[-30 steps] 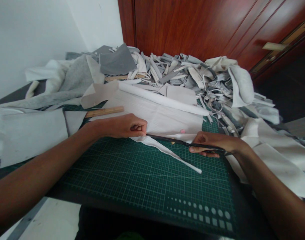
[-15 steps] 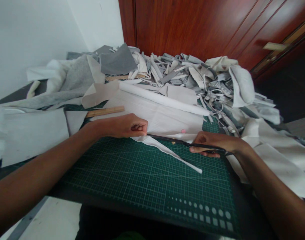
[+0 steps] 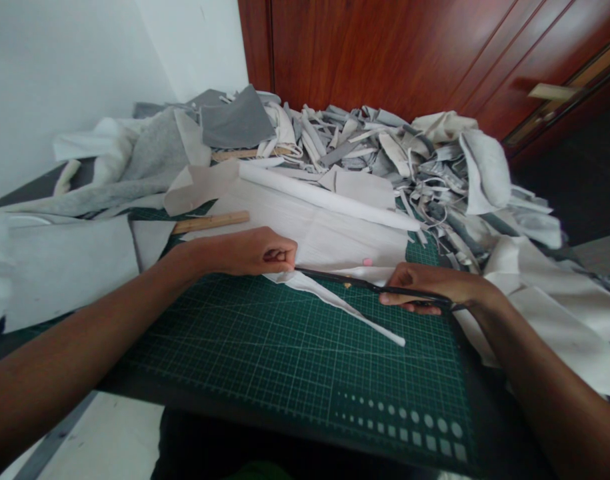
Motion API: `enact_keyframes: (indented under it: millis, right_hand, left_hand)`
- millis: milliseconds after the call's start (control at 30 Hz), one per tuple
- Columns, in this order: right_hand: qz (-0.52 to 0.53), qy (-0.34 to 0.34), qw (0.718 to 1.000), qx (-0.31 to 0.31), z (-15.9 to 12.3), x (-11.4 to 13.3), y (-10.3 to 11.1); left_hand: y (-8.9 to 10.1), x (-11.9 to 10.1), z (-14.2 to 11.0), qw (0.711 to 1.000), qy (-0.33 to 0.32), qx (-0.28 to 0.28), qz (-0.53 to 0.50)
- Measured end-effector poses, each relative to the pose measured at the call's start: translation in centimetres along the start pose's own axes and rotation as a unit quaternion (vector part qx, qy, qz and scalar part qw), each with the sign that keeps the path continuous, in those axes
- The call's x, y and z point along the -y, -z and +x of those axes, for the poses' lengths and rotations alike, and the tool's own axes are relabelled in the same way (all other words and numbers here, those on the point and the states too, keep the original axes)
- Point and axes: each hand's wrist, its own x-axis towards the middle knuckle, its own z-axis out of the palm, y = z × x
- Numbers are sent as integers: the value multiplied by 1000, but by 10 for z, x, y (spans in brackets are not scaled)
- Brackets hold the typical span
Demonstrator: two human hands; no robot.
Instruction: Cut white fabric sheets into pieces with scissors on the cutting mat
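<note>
My left hand [image 3: 272, 252] is closed, pinching the near edge of a white fabric sheet [image 3: 285, 210] that lies on a green cutting mat [image 3: 265, 333]. Black scissors [image 3: 345, 280] are in my right hand [image 3: 419, 287], its fingers wrapped round their handles. The blades point left and their tips meet the cloth right beside my left fingertips. A narrow white strip [image 3: 349, 309] hangs from that spot and slants over the mat toward the lower right. The sheet's far side is rolled into a white tube [image 3: 325, 197].
A wooden ruler [image 3: 212, 221] lies beyond my left wrist. Grey and white scraps [image 3: 355, 140] are heaped along the back and right. Larger fabric pieces [image 3: 69, 267] lie at left, others [image 3: 549, 320] under my right forearm. Behind stands a reddish wooden door [image 3: 375, 53].
</note>
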Motion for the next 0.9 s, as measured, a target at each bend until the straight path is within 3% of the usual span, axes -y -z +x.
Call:
enact_keyframes:
  millis: [900]
  right_hand:
    - [-11,3,1000,1,-1,3,-2]
  left_hand:
    - [-1,0,0,1000,-11,-6,9]
